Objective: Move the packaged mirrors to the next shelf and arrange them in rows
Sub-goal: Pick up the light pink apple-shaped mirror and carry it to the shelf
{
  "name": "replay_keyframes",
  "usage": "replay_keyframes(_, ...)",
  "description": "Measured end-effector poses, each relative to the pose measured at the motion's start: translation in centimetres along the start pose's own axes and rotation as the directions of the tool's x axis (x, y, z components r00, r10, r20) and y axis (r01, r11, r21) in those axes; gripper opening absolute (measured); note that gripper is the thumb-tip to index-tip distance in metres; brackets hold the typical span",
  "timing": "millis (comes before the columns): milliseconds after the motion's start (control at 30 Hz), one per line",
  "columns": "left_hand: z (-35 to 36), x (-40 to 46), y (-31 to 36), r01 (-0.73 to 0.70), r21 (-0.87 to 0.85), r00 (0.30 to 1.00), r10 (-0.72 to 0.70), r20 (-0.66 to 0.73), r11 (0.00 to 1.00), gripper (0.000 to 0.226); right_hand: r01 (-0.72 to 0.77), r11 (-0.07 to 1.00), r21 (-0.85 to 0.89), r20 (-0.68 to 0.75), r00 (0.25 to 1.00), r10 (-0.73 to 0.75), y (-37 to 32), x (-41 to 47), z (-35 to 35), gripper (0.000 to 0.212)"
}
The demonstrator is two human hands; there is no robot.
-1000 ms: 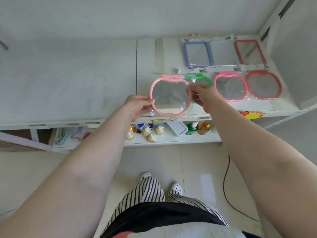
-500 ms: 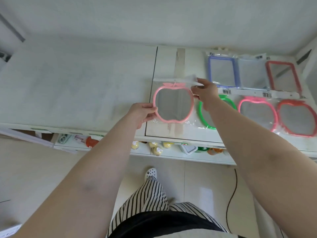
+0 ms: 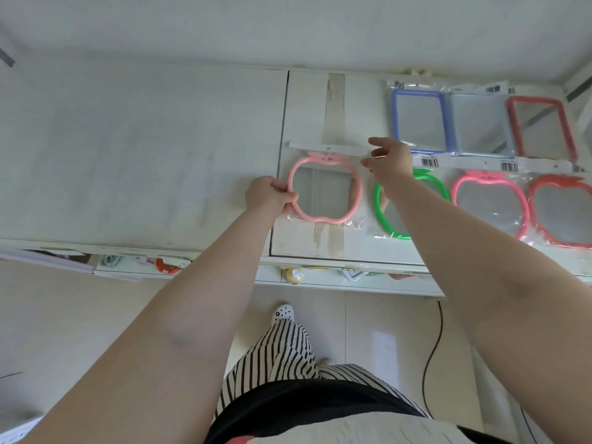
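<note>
The left hand is clamped on the left rim of a light pink apple-shaped mirror, fingers curled over the frame and its clear plastic wrap. The mirror lies flat, or nearly so, on the right-hand shelf, close to the seam where this shelf meets the bare left shelf. Its white header strip stretches along the far edge of the pack. The right hand hangs just right of the mirror's top corner with fingers spread apart and holding nothing; whether a fingertip touches the wrap cannot be told. Under the right forearm, just beside the pink mirror, lies a green apple-shaped mirror, partly covered by the arm. Further right in the same near row lie a hot pink apple mirror and a red apple mirror, side by side and close together. In the far row sit three rectangular packs edge to edge: a blue-framed mirror, a pale grey-blue one, and a red-framed one. Barcode labels show on the header strips between the two rows. Below the shelf edge a lower shelf holds small bottles, and a black cable trails across the tiled floor.
</note>
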State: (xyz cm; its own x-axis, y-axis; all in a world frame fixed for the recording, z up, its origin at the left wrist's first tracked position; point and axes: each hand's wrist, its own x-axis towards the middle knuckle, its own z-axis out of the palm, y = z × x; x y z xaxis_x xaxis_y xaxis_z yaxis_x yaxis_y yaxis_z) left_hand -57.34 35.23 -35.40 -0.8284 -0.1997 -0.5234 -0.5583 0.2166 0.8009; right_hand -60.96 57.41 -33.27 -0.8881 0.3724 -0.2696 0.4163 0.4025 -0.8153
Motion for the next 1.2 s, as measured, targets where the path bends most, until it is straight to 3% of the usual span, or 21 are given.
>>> replay_keyframes(233,0.7,-1.3,-0.3,-0.05,0.124,0.997,0.057,-0.052,0.991,0.027,-0.121,0.985,-0.121,-0.151,0.983,0.102,2.6,-3.5,-1.6,0.048)
replay_keyframes(500,2.0,-2.3,-0.5,-0.091,0.265,0.987,0.122,-0.105,0.96,0.026,-0.123,0.917,-0.379,-0.194,0.98,0.051,4.8,-6.8,-0.1,0.052)
replay_keyframes(1200,2.1,-2.4,-0.8,-0.12,0.253,0.983,0.15,-0.103,0.96,0.028,-0.147,0.915,-0.375,-0.187,0.979,0.08,4.7,-6.9,0.3,0.045)
